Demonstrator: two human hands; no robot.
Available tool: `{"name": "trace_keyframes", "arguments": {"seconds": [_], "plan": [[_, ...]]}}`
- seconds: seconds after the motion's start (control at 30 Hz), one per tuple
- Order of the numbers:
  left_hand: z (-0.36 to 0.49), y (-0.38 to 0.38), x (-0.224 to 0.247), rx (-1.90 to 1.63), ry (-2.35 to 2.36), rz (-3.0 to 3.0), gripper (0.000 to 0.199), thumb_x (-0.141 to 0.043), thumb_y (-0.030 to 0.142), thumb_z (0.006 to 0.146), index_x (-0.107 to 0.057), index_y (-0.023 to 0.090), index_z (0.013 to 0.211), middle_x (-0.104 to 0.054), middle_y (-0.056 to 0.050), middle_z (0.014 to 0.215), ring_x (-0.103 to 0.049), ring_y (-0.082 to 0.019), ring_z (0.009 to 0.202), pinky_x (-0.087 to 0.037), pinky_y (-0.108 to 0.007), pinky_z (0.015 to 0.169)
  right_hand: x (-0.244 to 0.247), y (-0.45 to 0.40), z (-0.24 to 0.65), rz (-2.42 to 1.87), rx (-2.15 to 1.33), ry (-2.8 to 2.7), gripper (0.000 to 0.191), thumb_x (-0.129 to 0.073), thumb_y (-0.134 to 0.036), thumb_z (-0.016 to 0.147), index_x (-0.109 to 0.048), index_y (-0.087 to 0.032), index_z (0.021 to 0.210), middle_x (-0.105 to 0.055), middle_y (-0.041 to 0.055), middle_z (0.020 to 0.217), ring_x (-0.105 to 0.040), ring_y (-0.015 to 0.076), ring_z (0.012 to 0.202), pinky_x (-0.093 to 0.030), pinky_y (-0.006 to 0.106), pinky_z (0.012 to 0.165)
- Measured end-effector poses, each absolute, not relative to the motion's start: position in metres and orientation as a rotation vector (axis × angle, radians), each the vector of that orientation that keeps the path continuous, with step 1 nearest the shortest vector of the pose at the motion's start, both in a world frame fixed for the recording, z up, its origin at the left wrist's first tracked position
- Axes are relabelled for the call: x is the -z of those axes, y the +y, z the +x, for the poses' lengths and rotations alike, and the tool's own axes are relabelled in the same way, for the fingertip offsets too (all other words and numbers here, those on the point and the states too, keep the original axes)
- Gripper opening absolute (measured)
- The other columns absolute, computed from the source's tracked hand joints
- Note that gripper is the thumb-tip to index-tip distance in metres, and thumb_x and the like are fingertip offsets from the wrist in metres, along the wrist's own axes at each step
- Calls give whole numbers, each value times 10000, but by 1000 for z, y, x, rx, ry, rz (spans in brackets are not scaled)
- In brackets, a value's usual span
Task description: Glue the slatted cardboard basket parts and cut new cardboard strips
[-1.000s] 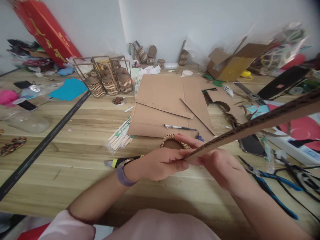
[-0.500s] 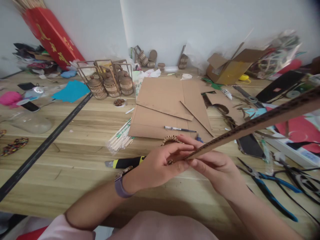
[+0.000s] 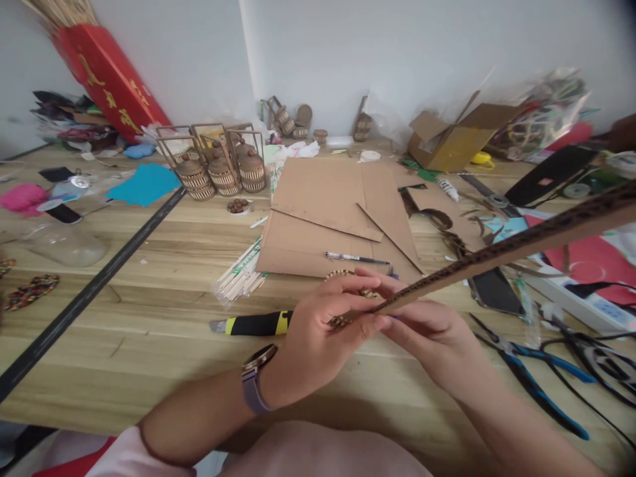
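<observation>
A long piece of corrugated cardboard (image 3: 497, 255), seen nearly edge-on, slants from between my hands to the right edge of view. My left hand (image 3: 320, 341), a watch on its wrist, closes on the near end of this cardboard, thumb in front. Also in that hand is a curved brown-and-cream woven or beaded piece (image 3: 339, 322), mostly hidden by the fingers. My right hand (image 3: 434, 334) pinches the cardboard from the other side, its thumb meeting the left thumb. Left of my hands a yellow-and-black utility knife (image 3: 261, 323) lies on the table.
Flat cardboard (image 3: 322, 189) lies ahead, bearing a pen (image 3: 355, 257) and cut strips. Bundled sticks (image 3: 242, 278) are left of it. Pliers (image 3: 527, 374) and a phone (image 3: 494, 289) lie right. Small lidded baskets (image 3: 226, 169) and an open box (image 3: 460, 139) stand behind.
My left hand and wrist have turned slightly and shifted a little right, covering more of the woven loop. The cardboard stays held between both hands. The view has shifted slightly.
</observation>
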State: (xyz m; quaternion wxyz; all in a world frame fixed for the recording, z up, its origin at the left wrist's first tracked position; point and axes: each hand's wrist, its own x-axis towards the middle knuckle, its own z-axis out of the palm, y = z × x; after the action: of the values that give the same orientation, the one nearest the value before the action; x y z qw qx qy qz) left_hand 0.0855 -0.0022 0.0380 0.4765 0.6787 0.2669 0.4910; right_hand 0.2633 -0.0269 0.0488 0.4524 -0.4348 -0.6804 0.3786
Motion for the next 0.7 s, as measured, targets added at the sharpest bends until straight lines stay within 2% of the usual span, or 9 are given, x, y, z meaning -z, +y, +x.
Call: {"name": "trace_keyframes", "arguments": {"seconds": [0.17,0.37,0.5,0.7], "plan": [[89,-6,-35,-1313,692,1760,66,-717,198,910,-778,198,935,-683,-85,1253,-645,-203,1187,-542,-328,996,-61,-27,272,-1108,-651,-1799,255,-645,-455,932,-768,-344,1125,-753,49,1197,-696,248,1103,-566,393,933],[90,-7,-34,-1361,809,1845,114,-705,297,929,-783,215,938,-629,-99,1299,-608,-230,1208,-525,-371,984,-70,-25,262,-1168,-525,-1886,138,-635,-376,946,-721,-287,886,-763,-11,871,-702,165,772,-545,264,659],[89,-5,-34,-1347,824,1897,117,-688,293,941,-782,223,945,-608,-98,1325,-553,-242,1291,-502,-361,995,-69,-24,258,-1201,-470,-1862,191,-635,-381,941,-674,-265,794,-732,-9,800,-676,163,751,-522,268,652],[89,-5,-31,-1353,848,1948,126,-679,296,947,-776,225,909,-579,-97,1365,-545,-253,1289,-457,-404,1054,-67,-24,257,-1267,-595,-1790,351,-575,-464,964,-606,-231,703,-641,0,693,-593,148,657,-472,278,610]]}}
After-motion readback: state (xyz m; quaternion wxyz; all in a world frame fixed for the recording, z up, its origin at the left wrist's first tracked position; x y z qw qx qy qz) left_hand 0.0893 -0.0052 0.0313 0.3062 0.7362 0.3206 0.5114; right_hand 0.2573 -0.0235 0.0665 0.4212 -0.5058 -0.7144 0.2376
